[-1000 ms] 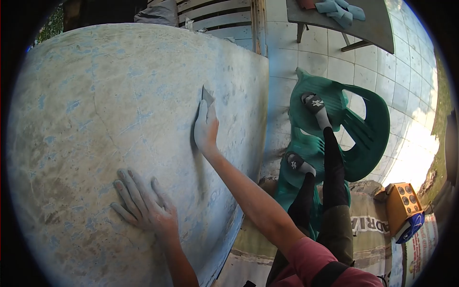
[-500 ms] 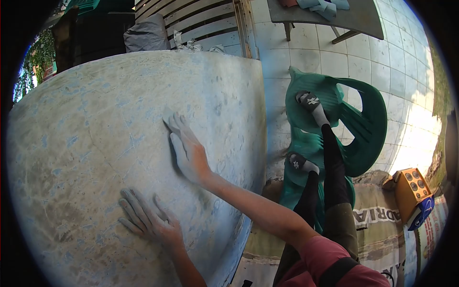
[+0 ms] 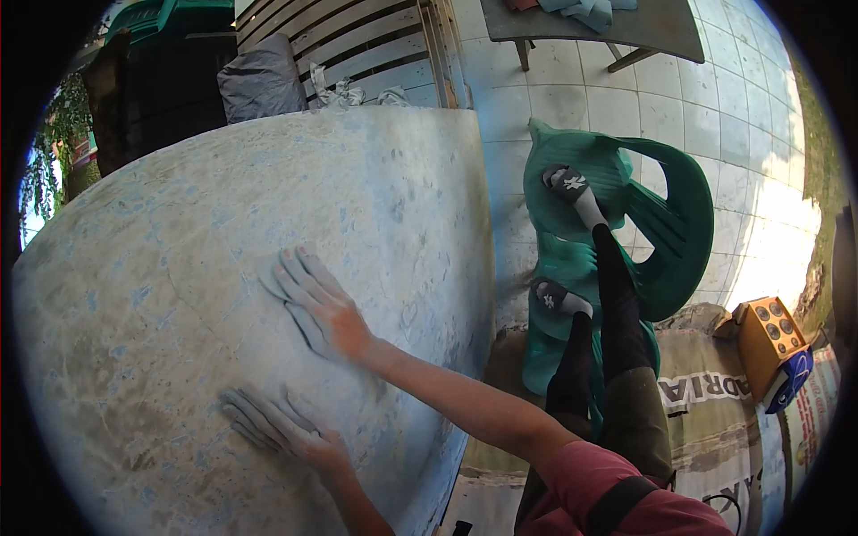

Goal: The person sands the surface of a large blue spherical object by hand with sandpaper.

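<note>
Right hand (image 3: 320, 308), dusted grey, is lying flat with its fingers spread over a small grey sanding pad (image 3: 271, 284) and pressing it against the large, pale, blue-flecked curved panel (image 3: 268, 196); only a sliver of the pad is showing past the fingertips. Left hand (image 3: 281, 427), equally dusty, is resting lower down on the same surface, fingers splayed and holding nothing, seemingly bracing. In this single head view, the person's dark-trousered legs are reaching down to a green plastic chair (image 3: 679, 223) where both shoes are standing, with an orange box (image 3: 764, 344) lying nearby on printed sacking.

Judging from this stance, balance looks like the main risk: leaning weight into the panel while perched on a chair seat could tip the chair or let a foot slip. The pad, almost covered, could also slide out from under the fingers.

How the panel is being supported is out of frame, and the pad's full shape is hidden.
</note>
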